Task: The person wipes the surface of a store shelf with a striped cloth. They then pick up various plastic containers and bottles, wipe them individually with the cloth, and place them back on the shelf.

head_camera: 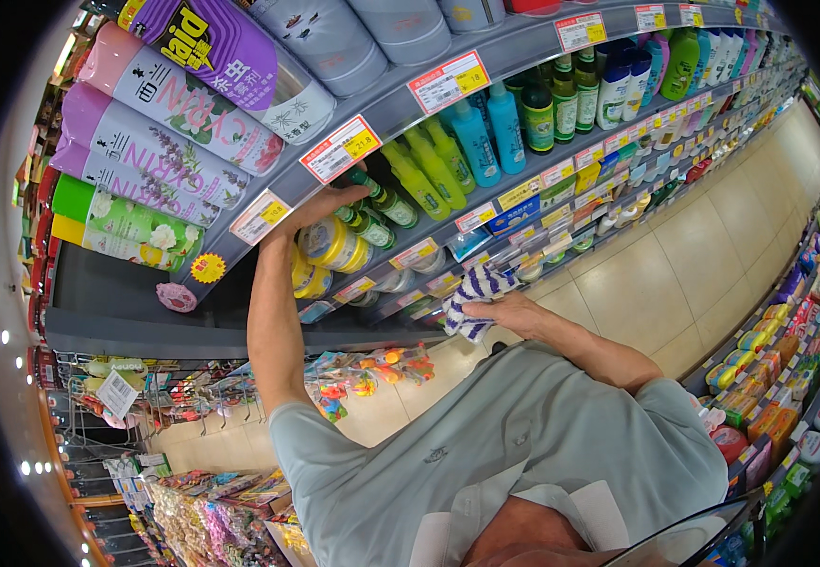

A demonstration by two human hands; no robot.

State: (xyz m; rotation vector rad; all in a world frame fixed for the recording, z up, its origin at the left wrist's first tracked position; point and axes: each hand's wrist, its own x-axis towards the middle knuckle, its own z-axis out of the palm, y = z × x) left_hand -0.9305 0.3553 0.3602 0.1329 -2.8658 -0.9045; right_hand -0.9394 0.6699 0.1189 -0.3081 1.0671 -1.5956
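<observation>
My left hand (328,203) reaches in under the upper shelf's edge, at the caps of small green bottles (396,207). Its thumb lies against the caps; the price tag and shelf edge hide part of the fingers, so whether it grips a bottle cannot be told. Yellow-lidded round tubs (328,244) stand beside the wrist. Bunched in my right hand (513,312) is a white and purple striped cloth (477,301), held in front of the lower shelves. Lime-green spray bottles (417,181) and blue bottles (506,131) stand on the shelf with the green bottles.
Large aerosol cans (169,131) fill the upper shelf at left, above a tagged shelf edge (396,110). Wire hooks with hanging toys (382,365) are beyond the left arm. Packed shelves (771,383) line the right side, across a tiled floor (707,234).
</observation>
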